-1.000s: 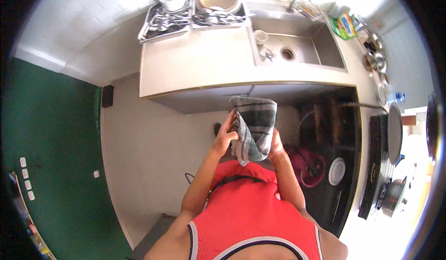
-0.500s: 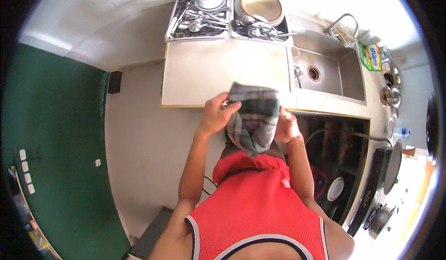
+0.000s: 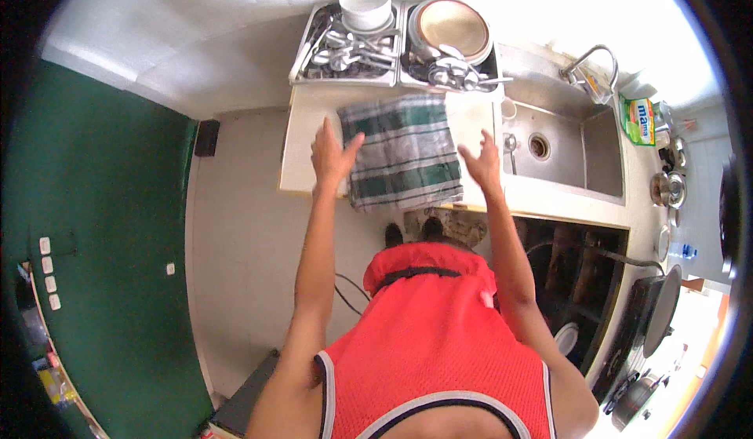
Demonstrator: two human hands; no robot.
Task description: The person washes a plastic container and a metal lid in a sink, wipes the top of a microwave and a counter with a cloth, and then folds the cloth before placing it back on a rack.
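Note:
A green, grey and white checked cloth [image 3: 401,150] lies spread on the pale countertop [image 3: 307,145], its near edge hanging slightly over the front. My left hand [image 3: 333,155] is beside the cloth's left edge, fingers apart and holding nothing. On the other side, my right hand [image 3: 482,163] hovers just off the cloth's right edge, also empty with its fingers spread.
Behind the cloth stand two metal trays [image 3: 343,83] with spoons, white bowls [image 3: 365,6] and stacked plates [image 3: 453,29]. A steel sink [image 3: 549,145] with a curved faucet [image 3: 600,53] is to the right. A black pan [image 3: 663,311] sits at the far right, above dark open shelving [image 3: 576,274].
The cloth was held bunched between both hands in front of my body. Now it lies opened out on the countertop, and both hands have let go and moved forward and apart.

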